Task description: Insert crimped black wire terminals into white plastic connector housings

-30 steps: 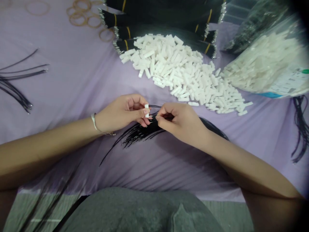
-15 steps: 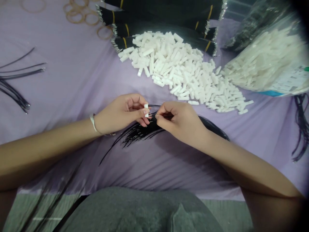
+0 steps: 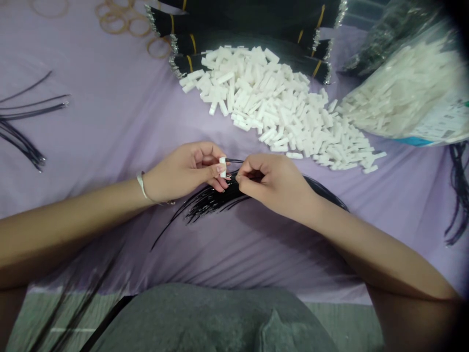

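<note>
Between thumb and fingers, my left hand [image 3: 201,168] grips a small white connector [image 3: 223,167] held upright. Thin black wires run from the connector's right side toward my right hand [image 3: 269,178], whose thumb and index finger are pinched just beside it. A black wire with a metal tip appears to be in that pinch, though the fingers hide most of it. Under both hands lies a fanned bundle of black wires [image 3: 212,200] with metal ends. Beyond my hands spreads a large pile of white connectors [image 3: 271,102].
Black wire bundles [image 3: 249,24] tied with yellow bands lie at the back. A clear bag of white connectors [image 3: 399,93] stands at the right. Rubber bands [image 3: 113,22] are at the back left, loose black wires [image 3: 25,146] at the left edge, and more wires [image 3: 458,195] at the right.
</note>
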Motion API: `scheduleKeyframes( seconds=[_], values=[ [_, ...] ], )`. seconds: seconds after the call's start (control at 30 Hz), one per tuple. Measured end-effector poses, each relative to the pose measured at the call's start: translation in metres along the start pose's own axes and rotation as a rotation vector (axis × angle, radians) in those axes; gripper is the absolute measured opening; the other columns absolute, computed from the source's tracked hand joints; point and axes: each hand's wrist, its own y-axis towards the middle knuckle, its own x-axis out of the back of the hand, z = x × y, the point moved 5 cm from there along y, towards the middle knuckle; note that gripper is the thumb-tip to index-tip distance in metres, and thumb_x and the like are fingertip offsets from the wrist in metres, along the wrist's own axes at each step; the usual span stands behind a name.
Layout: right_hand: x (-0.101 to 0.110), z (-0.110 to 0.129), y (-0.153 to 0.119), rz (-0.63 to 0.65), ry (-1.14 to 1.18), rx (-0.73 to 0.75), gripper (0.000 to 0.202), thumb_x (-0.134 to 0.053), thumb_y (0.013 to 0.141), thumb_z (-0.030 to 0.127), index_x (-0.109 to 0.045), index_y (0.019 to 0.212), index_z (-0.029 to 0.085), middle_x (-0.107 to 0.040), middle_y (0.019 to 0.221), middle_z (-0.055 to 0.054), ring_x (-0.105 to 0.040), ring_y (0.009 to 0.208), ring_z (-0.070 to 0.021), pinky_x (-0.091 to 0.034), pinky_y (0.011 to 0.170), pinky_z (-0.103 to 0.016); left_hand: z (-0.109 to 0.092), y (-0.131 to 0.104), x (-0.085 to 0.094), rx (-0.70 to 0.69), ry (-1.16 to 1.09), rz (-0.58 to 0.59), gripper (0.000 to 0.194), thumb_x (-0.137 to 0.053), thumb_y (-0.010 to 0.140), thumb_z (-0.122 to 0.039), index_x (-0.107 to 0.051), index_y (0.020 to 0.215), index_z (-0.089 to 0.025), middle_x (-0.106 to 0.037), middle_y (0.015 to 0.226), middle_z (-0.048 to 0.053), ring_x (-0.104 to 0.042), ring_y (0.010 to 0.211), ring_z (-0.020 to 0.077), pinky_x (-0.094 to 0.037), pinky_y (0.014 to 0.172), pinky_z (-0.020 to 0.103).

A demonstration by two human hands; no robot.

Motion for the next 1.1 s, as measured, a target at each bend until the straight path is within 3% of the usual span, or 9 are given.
scheduleKeyframes(
  seconds=[0.7,1.1],
  values=[
    [-0.0021,0.0053,-0.0061,-0.091,-0.179,0.015,0.012,-0.051,0.074,0.017,-0.058,0.066,0.011,-0.057,0.063,-0.002,-0.046,0.055,-0.0078,-0.032,0.055,-0.022,-0.0006,-0.0021,-0.0013,0.027,0.080,-0.052,0.009,-0.057,0.083,-0.015,-0.053,0.085,-0.008,-0.064,0.068,0.003,-0.064,0.062,0.0106,-0.057,0.061,0.020],
    [-0.0041,0.0021,-0.0016,-0.011,-0.103,0.011,0.015,-0.051,0.079,0.018,-0.059,0.068,0.012,-0.057,0.064,0.000,-0.045,0.056,-0.0067,-0.031,0.055,-0.021,0.0002,-0.0010,-0.0010,0.020,0.026,-0.023,0.004,-0.056,0.082,-0.010,-0.053,0.085,-0.008,-0.065,0.069,0.003,-0.066,0.064,0.0119,-0.058,0.064,0.022]
  ],
)
